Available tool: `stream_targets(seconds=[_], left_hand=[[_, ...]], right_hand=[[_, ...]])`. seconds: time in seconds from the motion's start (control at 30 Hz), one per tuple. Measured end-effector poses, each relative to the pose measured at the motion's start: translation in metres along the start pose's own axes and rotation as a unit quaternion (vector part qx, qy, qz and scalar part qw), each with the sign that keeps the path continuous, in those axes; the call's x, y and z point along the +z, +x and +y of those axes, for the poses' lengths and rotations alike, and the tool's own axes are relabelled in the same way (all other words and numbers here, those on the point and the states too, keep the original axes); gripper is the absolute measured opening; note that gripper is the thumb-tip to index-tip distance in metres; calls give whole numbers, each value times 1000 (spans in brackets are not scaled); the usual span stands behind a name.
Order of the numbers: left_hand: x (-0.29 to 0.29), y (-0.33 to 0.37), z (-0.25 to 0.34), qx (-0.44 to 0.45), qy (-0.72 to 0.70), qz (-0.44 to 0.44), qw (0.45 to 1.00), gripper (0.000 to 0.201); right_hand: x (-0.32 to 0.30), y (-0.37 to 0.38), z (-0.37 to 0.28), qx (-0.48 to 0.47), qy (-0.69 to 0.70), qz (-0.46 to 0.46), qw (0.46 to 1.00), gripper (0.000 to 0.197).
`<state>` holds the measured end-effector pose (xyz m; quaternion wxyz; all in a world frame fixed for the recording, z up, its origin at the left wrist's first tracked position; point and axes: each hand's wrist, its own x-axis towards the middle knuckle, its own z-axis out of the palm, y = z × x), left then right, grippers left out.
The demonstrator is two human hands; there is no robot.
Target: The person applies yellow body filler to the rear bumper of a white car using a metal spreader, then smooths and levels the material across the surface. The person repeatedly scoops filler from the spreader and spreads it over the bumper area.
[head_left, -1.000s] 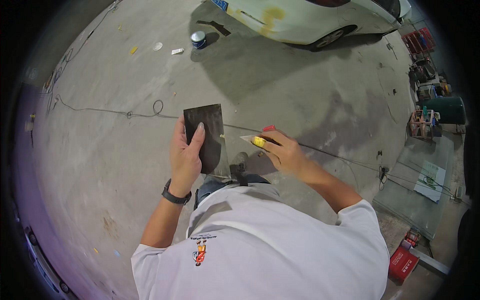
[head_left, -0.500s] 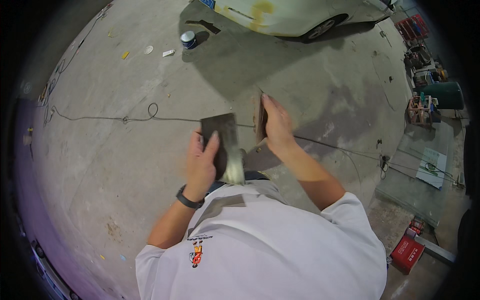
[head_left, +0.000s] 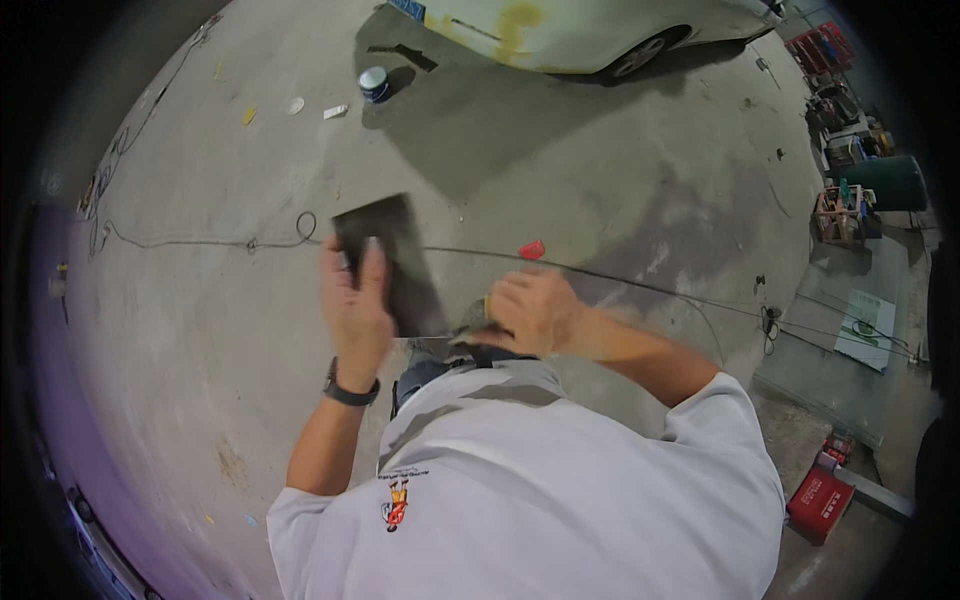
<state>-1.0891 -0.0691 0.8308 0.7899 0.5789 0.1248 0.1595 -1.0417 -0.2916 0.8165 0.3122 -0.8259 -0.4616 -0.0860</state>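
Observation:
My left hand [head_left: 358,305] grips a dark, flat rectangular plate [head_left: 398,262] along its left side, thumb on top. The plate is tilted in front of my waist. Closer to my body, my right hand [head_left: 535,310] is closed, back of the hand up, around a flat scraper [head_left: 482,337]. The scraper's blade points left, close to the plate's near right corner; motion blur hides whether the two touch. A small red piece [head_left: 532,250] shows just beyond my right knuckles, seemingly on the floor.
A pale car [head_left: 570,35] with yellowish patches stands ahead, a can [head_left: 374,84] near it on the concrete floor. A dark cable [head_left: 470,252] crosses the floor. At right are a glass sheet [head_left: 810,385], a red box [head_left: 820,505] and a wire rack [head_left: 840,215].
My left hand has shifted left with the plate. My right hand has come down toward my body and turned the scraper from upright to pointing left. The red piece now shows.

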Motion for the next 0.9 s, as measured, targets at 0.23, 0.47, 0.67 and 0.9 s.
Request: stream_targets(seconds=[0.23,0.47,0.67,0.9], left_hand=[[-18,-1,-7,-105,-24,-36,994,29],[7,-12,-20,-137,28,-91,986,18],[-17,-21,-36,-148,19,-56,987,20],[-101,-31,-88,-187,106,42,976,29]], right_hand=[[16,-8,1,92,67,73,991,9],[12,15,22,455,421,99,779,32],[-59,63,-1,314,309,117,890,28],[-301,113,-80,-218,32,147,964,57]])
